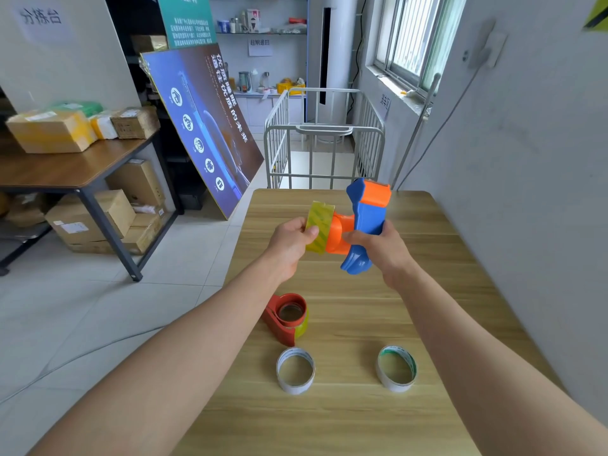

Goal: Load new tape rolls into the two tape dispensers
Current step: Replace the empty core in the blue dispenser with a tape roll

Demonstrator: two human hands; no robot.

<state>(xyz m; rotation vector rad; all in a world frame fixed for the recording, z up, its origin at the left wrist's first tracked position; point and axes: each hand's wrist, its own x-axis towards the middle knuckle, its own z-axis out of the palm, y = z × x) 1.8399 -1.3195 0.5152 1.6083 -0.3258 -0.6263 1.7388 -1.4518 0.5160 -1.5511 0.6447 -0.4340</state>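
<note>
Above the wooden table (345,419), my right hand (381,248) grips a blue and orange tape dispenser (368,218) by its blue body. My left hand (289,245) pinches a yellowish clear tape roll (320,225) held edge-on against the dispenser's orange hub (340,233). I cannot tell how far the roll sits on the hub. A red tape dispenser (284,319) lies on the table near my left forearm, with a yellowish roll in it. Two empty white cardboard tape cores stand near the front: one on the left (295,370), one on the right (396,368).
A grey wall runs close along the table's right side. Behind the far edge stands a white metal cage trolley (324,139). To the left are a leaning blue poster board (204,126) and a brown table with cardboard parcels (52,130).
</note>
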